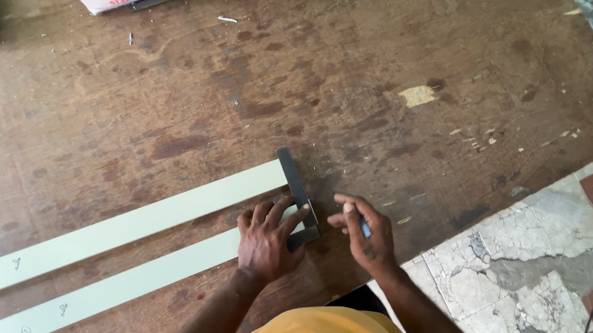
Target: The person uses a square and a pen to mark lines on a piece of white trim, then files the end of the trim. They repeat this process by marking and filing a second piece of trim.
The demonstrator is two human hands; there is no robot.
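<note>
Head view: the left hand [267, 239] presses flat, fingers spread, on a square [297, 195] across two pale strips [140, 224] on the worktop [329, 75], the right hand [365, 236] pinches a pencil [365, 228]; the square could slip, skewing the mark.

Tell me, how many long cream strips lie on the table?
2. The upper strip runs diagonally to the square, under the left hand; the lower strip lies parallel just below, its end hidden under that hand.

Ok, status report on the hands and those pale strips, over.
Left hand pressing the square on the strips. Right hand holding a blue pen beside it. Nothing in the way.
</note>
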